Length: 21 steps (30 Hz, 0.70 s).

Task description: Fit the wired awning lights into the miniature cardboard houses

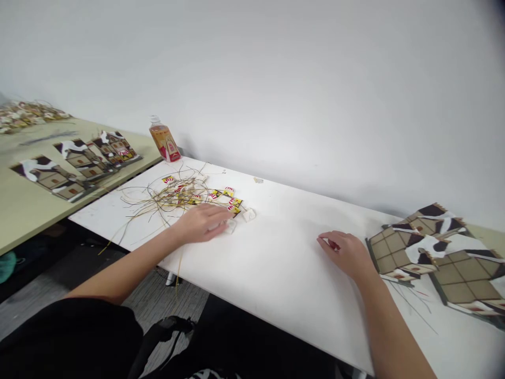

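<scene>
My left hand (203, 223) reaches over the front edge of a heap of small red, white and yellow striped pieces (179, 190) with long thin wires. Its fingers are stretched and slightly apart, touching or just above a whitish piece (231, 226); the exact contact is hidden. Just beyond the fingertips lies another pale piece (249, 215). My right hand (343, 253) rests low over the white table (272, 263), left of the small model houses. Its thumb and fingertips come together in a loose pinch, and nothing shows between them.
Snow-roofed model houses (410, 252) stand at the right, with loose wires (414, 302) beside them. A drink bottle (164, 139) stands by the wall. On the pale green table (23, 210) at left are more model houses (84, 160) and another wired heap (29, 115).
</scene>
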{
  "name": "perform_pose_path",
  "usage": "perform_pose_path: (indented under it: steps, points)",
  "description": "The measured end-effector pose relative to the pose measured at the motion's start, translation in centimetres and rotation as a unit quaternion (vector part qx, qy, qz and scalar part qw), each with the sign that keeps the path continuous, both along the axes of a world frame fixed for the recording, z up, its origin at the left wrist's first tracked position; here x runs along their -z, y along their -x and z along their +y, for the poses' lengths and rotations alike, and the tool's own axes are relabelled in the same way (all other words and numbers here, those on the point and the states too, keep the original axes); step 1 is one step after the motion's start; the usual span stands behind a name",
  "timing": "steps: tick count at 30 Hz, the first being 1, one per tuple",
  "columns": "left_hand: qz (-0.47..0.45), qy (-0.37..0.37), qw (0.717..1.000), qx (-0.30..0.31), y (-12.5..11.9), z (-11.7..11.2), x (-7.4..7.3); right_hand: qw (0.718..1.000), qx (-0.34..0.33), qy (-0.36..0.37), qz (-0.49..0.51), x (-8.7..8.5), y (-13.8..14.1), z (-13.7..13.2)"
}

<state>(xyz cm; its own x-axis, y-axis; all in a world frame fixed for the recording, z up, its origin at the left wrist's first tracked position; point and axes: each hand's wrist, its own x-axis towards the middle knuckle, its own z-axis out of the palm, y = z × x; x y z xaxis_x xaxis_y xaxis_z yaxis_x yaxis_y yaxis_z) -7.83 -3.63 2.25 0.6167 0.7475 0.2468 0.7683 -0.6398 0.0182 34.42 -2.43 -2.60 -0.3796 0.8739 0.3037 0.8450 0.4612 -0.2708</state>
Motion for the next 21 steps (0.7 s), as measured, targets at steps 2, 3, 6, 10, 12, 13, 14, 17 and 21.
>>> perform_pose_path:
  steps: [2, 3, 6, 10, 12, 13, 14, 17, 21]
  points:
    - [-0.045, -0.011, 0.996, -0.074, 1.7, 1.7, -1.2, 1.000, 0.001, 0.002, 0.002, 0.0, -0.1, 0.0]
    - [-0.053, -0.003, 0.991, -0.123, 2.6, 2.7, -1.8, 1.000, 0.004, 0.003, 0.002, 0.0, -0.1, 0.0]
    - [0.005, 0.092, 0.968, -0.235, 5.5, 5.8, -2.9, 1.000, 0.012, 0.006, -0.005, 0.0, -0.2, 0.0]
    - [0.066, 0.194, 0.954, -0.216, 7.9, 7.9, -3.0, 1.000, 0.009, 0.011, -0.003, -0.1, -0.2, 0.1]
    - [0.079, 0.217, 0.950, -0.211, 8.3, 8.0, -2.8, 1.000, 0.008, 0.012, 0.000, -0.1, -0.2, 0.1]
    - [0.084, 0.223, 0.948, -0.211, 8.3, 8.0, -2.7, 1.000, 0.009, 0.012, 0.001, -0.1, -0.1, 0.1]
    - [0.088, 0.228, 0.946, -0.213, 8.3, 7.9, -2.6, 1.000, 0.009, 0.013, 0.002, -0.1, -0.1, 0.1]
    - [0.093, 0.239, 0.942, -0.215, 8.3, 7.7, -2.5, 1.000, 0.012, 0.020, 0.001, -0.1, -0.1, 0.0]
    - [0.078, 0.223, 0.947, -0.220, 8.1, 7.6, -3.0, 0.999, 0.016, 0.028, 0.004, -0.1, -0.1, 0.0]
